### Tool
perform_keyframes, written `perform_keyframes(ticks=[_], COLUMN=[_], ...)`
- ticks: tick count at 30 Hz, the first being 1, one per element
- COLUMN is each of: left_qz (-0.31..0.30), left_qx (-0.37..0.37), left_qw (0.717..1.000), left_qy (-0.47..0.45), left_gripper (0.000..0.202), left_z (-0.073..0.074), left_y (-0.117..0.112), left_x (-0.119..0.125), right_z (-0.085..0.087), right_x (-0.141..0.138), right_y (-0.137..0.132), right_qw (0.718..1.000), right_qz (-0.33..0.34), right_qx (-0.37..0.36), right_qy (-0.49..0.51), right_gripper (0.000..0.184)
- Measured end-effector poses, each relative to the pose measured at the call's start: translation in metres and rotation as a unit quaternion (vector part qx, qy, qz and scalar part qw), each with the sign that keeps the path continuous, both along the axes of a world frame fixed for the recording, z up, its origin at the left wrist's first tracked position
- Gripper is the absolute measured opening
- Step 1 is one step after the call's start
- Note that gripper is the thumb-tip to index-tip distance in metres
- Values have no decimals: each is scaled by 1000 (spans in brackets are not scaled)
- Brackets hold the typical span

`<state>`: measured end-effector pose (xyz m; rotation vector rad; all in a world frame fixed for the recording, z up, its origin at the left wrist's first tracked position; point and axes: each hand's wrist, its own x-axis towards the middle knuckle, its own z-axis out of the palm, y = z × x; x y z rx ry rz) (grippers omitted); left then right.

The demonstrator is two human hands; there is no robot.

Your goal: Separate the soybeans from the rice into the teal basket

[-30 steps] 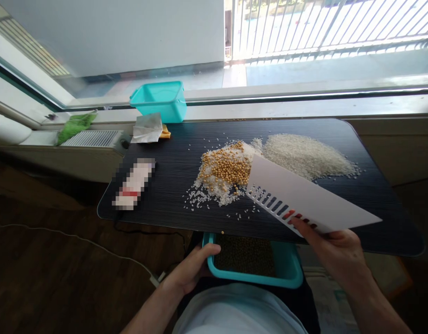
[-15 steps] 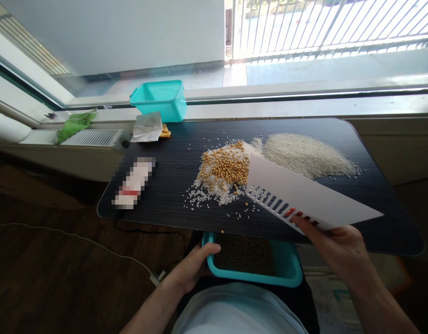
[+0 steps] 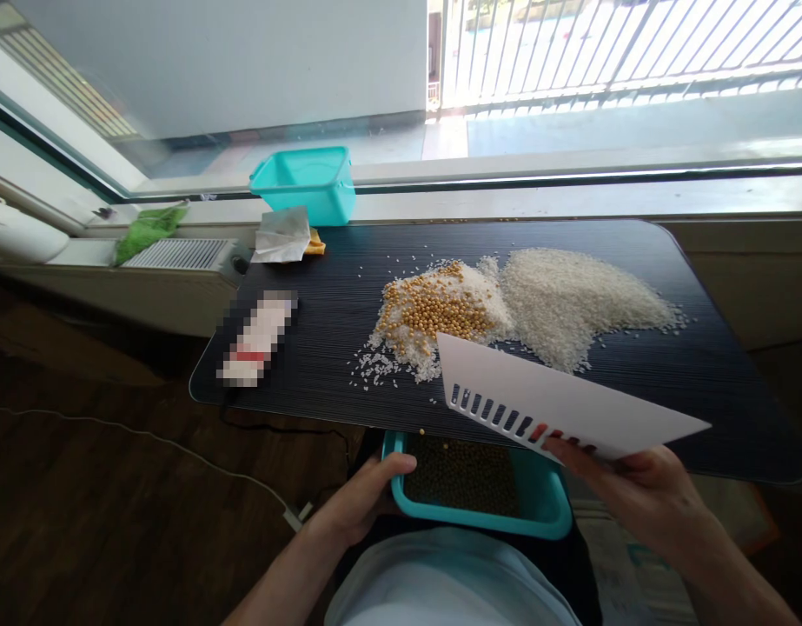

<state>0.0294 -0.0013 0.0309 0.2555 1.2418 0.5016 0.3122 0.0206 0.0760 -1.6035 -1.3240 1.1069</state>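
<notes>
My left hand (image 3: pixel 381 482) grips the left rim of a turquoise plastic bin (image 3: pixel 537 524) below the table's front edge, its thumb over the rim. Dark-looking round beans (image 3: pixel 469 476) cover the bin's floor. In my right hand (image 3: pixel 641 482) is a white slotted card (image 3: pixel 557 387), tilted above the front of the table. Its left end is just in front of a pile of yellow soybeans (image 3: pixel 440 313) mixed with white rice. A larger heap of white rice (image 3: pixel 563 296) lies to the right of that pile. A few soybeans are at the table edge above the bin.
The dark table (image 3: pixel 322 348) stands against a window sill. A second turquoise bin (image 3: pixel 309 187) is at the back left, behind a silvery packet (image 3: pixel 281 236). A blurred-out object (image 3: pixel 257 339) lies on the left. A green cloth (image 3: pixel 149 230) rests on the radiator.
The slotted card has moved toward me and slightly left, away from the pile to the table's front edge. My left hand stays on the bin.
</notes>
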Motion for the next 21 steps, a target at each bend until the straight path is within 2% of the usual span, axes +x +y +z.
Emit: perform_keyframes(ticks=[6, 11, 13, 15, 17, 19, 21], left_qz=[2, -1, 5, 10, 15, 16, 13], left_qx=[2, 10, 9, 5, 4, 4, 5], left_qw=[1000, 1000, 1000, 1000, 1000, 1000, 1000], left_qy=[-10, -9, -10, -5, 4, 6, -1], left_gripper=[63, 58, 58, 58, 59, 61, 63], left_z=[2, 1, -1, -2, -3, -4, -3], left_y=[0, -2, -3, -3, -3, -2, -1], left_x=[0, -4, -6, -7, -7, -7, -6], right_z=[-2, 2, 6, 7, 5, 0, -4], right_x=[-18, -27, -25, -23, -26, -34, -46], right_y=[3, 9, 8, 4, -3, -10, -16], right_qw=[998, 987, 983, 988, 995, 998, 997], right_qz=[58, 162, 181, 153, 97, 36, 13], right_qx=[15, 15, 3, 2, 16, 43, 56], right_qy=[-19, -10, -14, -22, -32, -42, -49], right_gripper=[22, 19, 21, 21, 20, 19, 20])
